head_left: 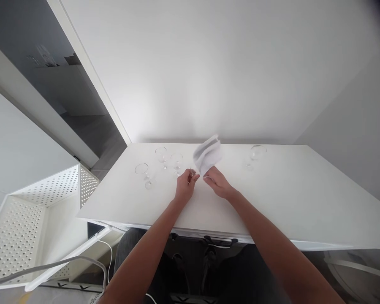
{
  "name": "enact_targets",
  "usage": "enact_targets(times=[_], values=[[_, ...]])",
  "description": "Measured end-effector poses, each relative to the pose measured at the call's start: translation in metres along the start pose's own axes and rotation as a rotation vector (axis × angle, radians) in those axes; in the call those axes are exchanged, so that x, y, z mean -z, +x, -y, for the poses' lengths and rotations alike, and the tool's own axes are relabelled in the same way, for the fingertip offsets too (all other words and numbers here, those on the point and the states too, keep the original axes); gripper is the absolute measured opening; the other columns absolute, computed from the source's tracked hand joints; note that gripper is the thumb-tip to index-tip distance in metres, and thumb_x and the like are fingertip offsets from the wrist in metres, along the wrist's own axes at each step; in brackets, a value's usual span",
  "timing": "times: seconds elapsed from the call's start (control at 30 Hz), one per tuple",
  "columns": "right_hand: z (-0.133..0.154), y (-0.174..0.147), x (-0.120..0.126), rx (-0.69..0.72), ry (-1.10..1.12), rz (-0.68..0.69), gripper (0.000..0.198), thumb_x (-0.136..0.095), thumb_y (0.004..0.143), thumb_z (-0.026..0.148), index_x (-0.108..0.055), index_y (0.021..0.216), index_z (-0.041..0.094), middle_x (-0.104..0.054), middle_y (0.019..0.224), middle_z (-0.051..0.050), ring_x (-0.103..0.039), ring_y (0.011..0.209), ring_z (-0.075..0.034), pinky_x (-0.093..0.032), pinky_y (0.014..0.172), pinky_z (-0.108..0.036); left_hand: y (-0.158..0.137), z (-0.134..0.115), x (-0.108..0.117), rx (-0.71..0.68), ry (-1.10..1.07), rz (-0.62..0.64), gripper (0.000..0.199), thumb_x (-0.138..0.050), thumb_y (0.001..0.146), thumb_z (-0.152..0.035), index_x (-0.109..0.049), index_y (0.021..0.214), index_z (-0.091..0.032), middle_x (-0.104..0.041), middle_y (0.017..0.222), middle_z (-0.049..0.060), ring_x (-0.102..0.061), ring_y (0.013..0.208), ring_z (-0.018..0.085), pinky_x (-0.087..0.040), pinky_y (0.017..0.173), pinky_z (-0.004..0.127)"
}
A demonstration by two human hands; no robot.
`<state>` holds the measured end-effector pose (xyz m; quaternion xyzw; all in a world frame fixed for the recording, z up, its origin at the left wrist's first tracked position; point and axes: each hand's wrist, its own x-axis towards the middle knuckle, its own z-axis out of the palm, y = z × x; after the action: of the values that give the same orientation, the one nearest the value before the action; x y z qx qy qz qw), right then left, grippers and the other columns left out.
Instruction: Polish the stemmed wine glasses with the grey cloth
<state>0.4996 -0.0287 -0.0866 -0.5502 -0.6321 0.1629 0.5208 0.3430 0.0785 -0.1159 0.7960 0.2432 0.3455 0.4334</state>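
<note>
Over the middle of the white tabletop point(288, 190), my right hand point(218, 182) is closed around a white cloth point(207, 155). The cloth is bunched at the fingers and fans upward, slightly blurred. Just left of it, the fingers of my left hand point(186, 185) are curled round a small clear part of a stemmed glass point(192, 172). The rest of that glass is hidden, apparently by the cloth. Close to my left hand stand three clear stemmed glasses: one in front point(142, 169), one behind point(161, 155) and one nearest the hand point(176, 160).
Another stemmed glass point(258, 153) stands at the back right of the table. A white wall point(196, 76) rises behind the tabletop. To the left are a white perforated shelf unit point(15, 232) and a grey cable point(50, 267). An opening point(82, 93) shows a darker room.
</note>
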Motion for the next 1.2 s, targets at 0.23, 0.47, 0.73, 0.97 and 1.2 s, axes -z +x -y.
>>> enact_targets(times=[0.23, 0.47, 0.73, 0.97, 1.2], values=[[0.003, 0.005, 0.006, 0.088, -0.234, 0.05, 0.021, -0.053, 0.096, 0.046, -0.065, 0.095, 0.029, -0.067, 0.099, -0.006, -0.058, 0.101, -0.028, -0.039, 0.105, -0.055, -0.004, 0.013, -0.01, -0.323, 0.342, 0.013, 0.021, -0.063, 0.093, -0.039, -0.066, 0.088, -0.019, -0.06, 0.064, 0.002, -0.056, 0.061, 0.017, -0.043, 0.06, 0.028], [0.003, 0.008, 0.007, -0.431, 0.662, -0.223, 0.033, -0.058, 0.092, 0.051, -0.049, 0.077, 0.023, -0.043, 0.071, 0.001, -0.038, 0.061, -0.015, -0.036, 0.056, -0.029, -0.007, 0.006, -0.006, -0.325, 0.25, -0.026, 0.03, -0.06, 0.095, -0.05, -0.061, 0.095, -0.02, -0.056, 0.066, -0.002, -0.052, 0.06, 0.013, -0.039, 0.057, 0.024], [0.006, 0.002, -0.014, -0.271, 0.525, -0.213, 0.031, -0.055, 0.095, 0.051, -0.061, 0.084, 0.023, -0.058, 0.099, -0.006, -0.054, 0.088, -0.022, -0.048, 0.081, -0.037, -0.002, -0.002, 0.001, -0.004, 0.028, -0.151, 0.027, -0.05, 0.099, -0.045, -0.055, 0.092, -0.019, -0.053, 0.069, -0.002, -0.047, 0.06, 0.012, -0.038, 0.058, 0.024], [-0.003, -0.006, -0.014, 0.283, -0.436, -0.101, 0.022, -0.055, 0.097, 0.035, -0.076, 0.101, 0.029, -0.05, 0.132, -0.01, -0.043, 0.127, -0.035, -0.033, 0.109, -0.058, -0.003, 0.005, -0.002, -0.085, 0.064, -0.056, 0.011, -0.062, 0.087, -0.028, -0.057, 0.09, -0.019, -0.057, 0.07, -0.001, -0.05, 0.062, 0.013, -0.037, 0.056, 0.025], [0.001, 0.004, -0.006, 0.231, -0.497, -0.103, 0.024, -0.062, 0.091, 0.027, -0.073, 0.112, 0.031, -0.067, 0.118, -0.006, -0.06, 0.114, -0.029, -0.038, 0.108, -0.051, -0.007, 0.012, -0.008, -0.269, 0.329, 0.031, 0.005, -0.058, 0.08, -0.017, -0.058, 0.085, -0.019, -0.064, 0.07, 0.004, -0.054, 0.059, 0.017, -0.035, 0.054, 0.027]])
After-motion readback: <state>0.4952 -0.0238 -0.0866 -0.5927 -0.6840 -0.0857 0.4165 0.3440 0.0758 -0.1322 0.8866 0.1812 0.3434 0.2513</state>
